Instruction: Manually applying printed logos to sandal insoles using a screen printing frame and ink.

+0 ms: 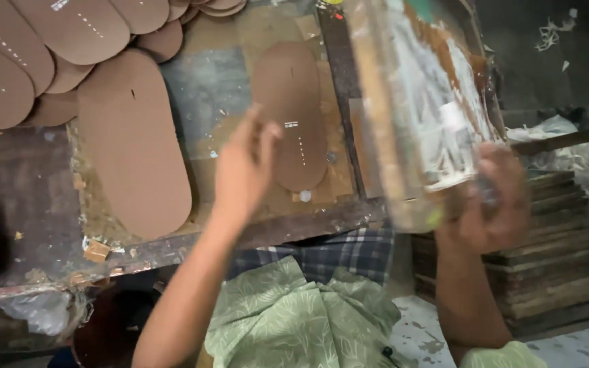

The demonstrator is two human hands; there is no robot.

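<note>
Left hand [243, 167] open, fingers loose, hovering over the brown oval sole blank [291, 116] lying mid-workbench [28, 184]; right hand [492, 201] grips a blurred, glue-crusted board [417, 102] raised past the bench's right edge; step judged mid-positioning, needing steady alignment.

A small white label [292, 125] sat on the brown oval board [290, 116] just beyond the left hand [243, 167].

I see the left hand [243, 167] open, fingers spread, hovering over a brown oval sheet [290, 112] mid-frame on the counter [28, 197]. The right hand [489, 201] has its grip on a blurred, plastic-wrapped board [417, 102], upper right. Larger oval sheet [133, 143] left of centre; stacked ovals [42, 48] upper left.
</note>
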